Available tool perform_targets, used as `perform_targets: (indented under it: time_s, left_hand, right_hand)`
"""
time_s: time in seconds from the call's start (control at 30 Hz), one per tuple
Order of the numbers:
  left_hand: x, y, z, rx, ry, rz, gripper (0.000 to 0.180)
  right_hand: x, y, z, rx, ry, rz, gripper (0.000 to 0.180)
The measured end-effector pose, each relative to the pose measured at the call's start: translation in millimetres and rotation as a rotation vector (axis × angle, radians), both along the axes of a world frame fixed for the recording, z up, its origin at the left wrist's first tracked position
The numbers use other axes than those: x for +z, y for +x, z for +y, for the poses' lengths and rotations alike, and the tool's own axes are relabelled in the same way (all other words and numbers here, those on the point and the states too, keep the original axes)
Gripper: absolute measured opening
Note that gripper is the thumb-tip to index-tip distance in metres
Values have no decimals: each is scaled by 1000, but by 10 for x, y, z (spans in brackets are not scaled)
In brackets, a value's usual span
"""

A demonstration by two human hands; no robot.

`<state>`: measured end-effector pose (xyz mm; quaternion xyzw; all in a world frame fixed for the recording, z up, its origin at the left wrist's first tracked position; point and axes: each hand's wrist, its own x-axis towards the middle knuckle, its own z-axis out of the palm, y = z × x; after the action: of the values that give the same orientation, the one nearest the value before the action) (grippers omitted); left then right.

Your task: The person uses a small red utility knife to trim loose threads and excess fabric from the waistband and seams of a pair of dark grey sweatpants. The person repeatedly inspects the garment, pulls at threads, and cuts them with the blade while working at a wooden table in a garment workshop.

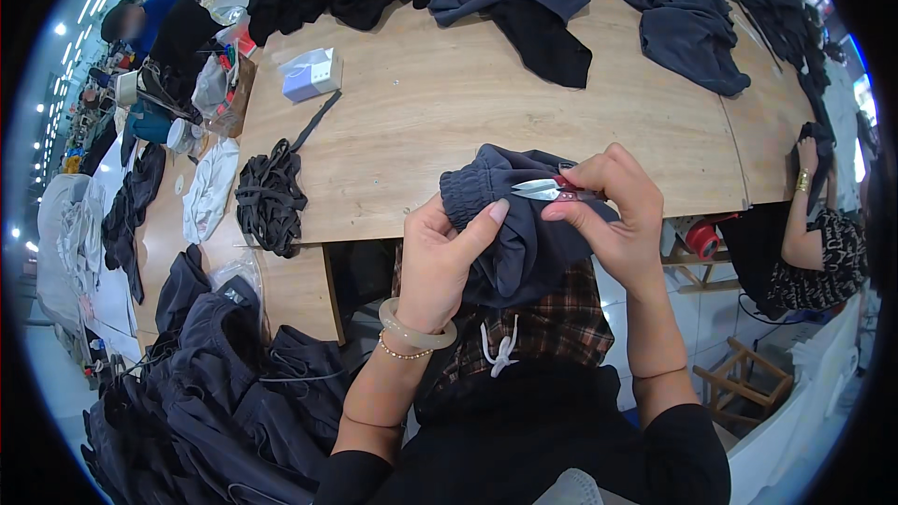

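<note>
Dark garment, bunched between our hands at the table edge. Left hand grips its elastic cuff, thumb pressing the fabric taut. Right hand pinches snips, blades narrowly parted, tips toward the left thumb, on the cuff. Black cords lie well left.

A small rectangular box, pale blue and white in clear wrapping, lies on the wooden worktop near its far left corner. No labels, signs or screens are discernible.
</note>
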<state>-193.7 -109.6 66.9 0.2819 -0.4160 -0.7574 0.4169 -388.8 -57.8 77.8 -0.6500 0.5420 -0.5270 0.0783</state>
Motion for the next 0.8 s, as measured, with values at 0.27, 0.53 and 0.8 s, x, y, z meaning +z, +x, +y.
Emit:
perform_targets:
  time_s: [0.27, 0.53, 0.8]
  left_hand:
    - [14, 6, 17, 13, -29, -17, 27]
    - [33, -6, 56, 0, -64, -28, 26]
    - [62, -18, 64, 3, -56, -55, 26]
  right_hand:
    - [31, 46, -26, -1, -46, 142, 29]
    - [32, 44, 15, -10, -84, 115, 29]
    - [28, 32, 18, -15, -99, 116, 30]
